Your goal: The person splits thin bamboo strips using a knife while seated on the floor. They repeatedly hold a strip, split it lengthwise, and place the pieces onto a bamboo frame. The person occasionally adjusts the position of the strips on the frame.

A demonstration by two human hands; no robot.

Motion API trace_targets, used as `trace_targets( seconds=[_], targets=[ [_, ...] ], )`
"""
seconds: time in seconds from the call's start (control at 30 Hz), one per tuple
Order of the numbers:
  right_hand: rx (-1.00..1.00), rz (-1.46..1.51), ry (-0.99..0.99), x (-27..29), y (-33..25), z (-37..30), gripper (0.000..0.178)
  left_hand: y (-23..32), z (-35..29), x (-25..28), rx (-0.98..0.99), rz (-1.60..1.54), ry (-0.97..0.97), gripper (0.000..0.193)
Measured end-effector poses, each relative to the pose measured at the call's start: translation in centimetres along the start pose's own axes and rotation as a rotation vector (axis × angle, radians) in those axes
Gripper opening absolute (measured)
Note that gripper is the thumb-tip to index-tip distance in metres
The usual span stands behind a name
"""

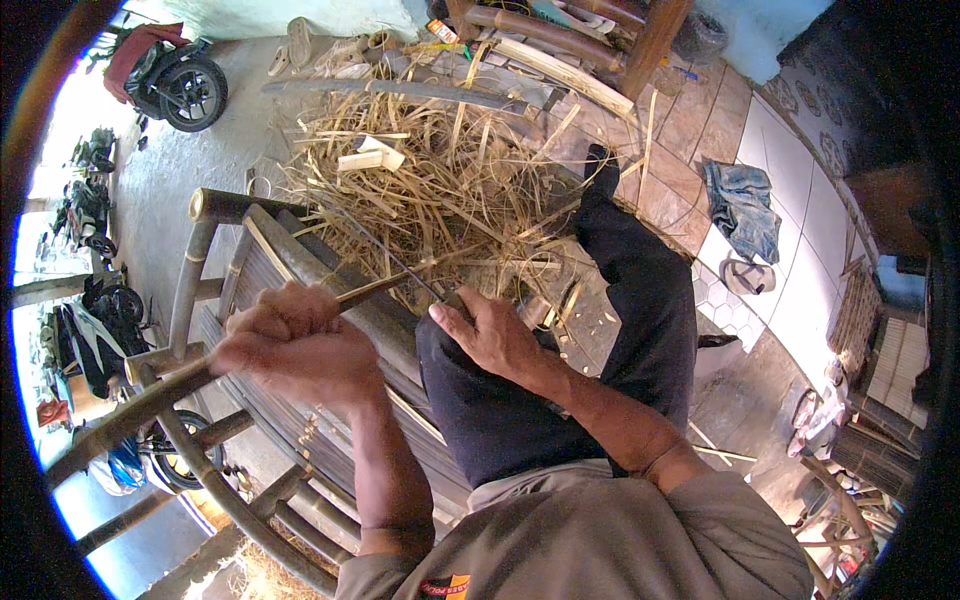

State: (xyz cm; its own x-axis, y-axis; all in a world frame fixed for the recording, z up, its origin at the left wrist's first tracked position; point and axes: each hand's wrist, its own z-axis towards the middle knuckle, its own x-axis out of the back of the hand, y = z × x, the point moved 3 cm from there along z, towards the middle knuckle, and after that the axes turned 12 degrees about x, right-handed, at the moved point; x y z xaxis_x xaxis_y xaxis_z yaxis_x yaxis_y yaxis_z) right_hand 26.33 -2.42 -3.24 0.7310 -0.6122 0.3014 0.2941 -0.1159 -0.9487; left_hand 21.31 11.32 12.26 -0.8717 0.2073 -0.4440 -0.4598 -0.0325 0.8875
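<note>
My left hand (300,345) is closed around a thin bamboo strip (372,289), its fingers slightly blurred. From that fist the strip runs up and to the right, crossing a long narrow knife (405,268). My right hand (490,338) grips the knife's handle beside my knee, thumb stretched along it. The blade points up and to the left, and the strip meets it just beyond the handle. Most of the handle is hidden in my palm. Beyond both hands lies a large heap of bamboo shavings (430,190) with several pale offcuts.
Under my left arm is a bamboo bench (285,250) with a slatted seat and round rails. Motorbikes (185,90) stand at the left. Denim shorts (743,210) and a sandal (748,277) lie on the tiles at right. Bamboo lengths (565,75) lie at the back.
</note>
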Motion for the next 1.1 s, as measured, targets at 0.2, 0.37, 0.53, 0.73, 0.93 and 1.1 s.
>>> trace_targets(
  seconds=[0.2, 0.37, 0.53, 0.73, 0.93, 1.1],
  targets=[
    [0.022, 0.144, -0.135, -1.4, -1.1, 0.3, 0.051, -0.6, 0.3, 1.1, -0.201, 0.189, 0.01, 0.06],
    [0.084, 0.153, -0.165, -2.2, -0.2, 0.7, 0.051, -0.1, 0.5, 2.4, -0.152, 0.128, 0.09, 0.059],
    [0.022, 0.043, -0.14, -2.1, 0.5, 0.7, 0.05, 0.3, 0.5, 2.7, -0.207, 0.204, 0.112, 0.059],
    [-0.001, -0.068, -0.012, -2.0, 0.4, 0.8, 0.051, 0.3, 0.7, 2.7, -0.247, 0.23, 0.116, 0.06],
    [0.014, -0.168, -0.141, -2.3, 1.2, 0.8, 0.052, 0.2, 1.0, 3.2, -0.224, 0.207, 0.169, 0.061],
    [0.003, -0.164, -0.148, -2.0, 1.7, 0.6, 0.055, 0.3, 1.1, 3.4, -0.242, 0.257, 0.111, 0.061]
  ],
)
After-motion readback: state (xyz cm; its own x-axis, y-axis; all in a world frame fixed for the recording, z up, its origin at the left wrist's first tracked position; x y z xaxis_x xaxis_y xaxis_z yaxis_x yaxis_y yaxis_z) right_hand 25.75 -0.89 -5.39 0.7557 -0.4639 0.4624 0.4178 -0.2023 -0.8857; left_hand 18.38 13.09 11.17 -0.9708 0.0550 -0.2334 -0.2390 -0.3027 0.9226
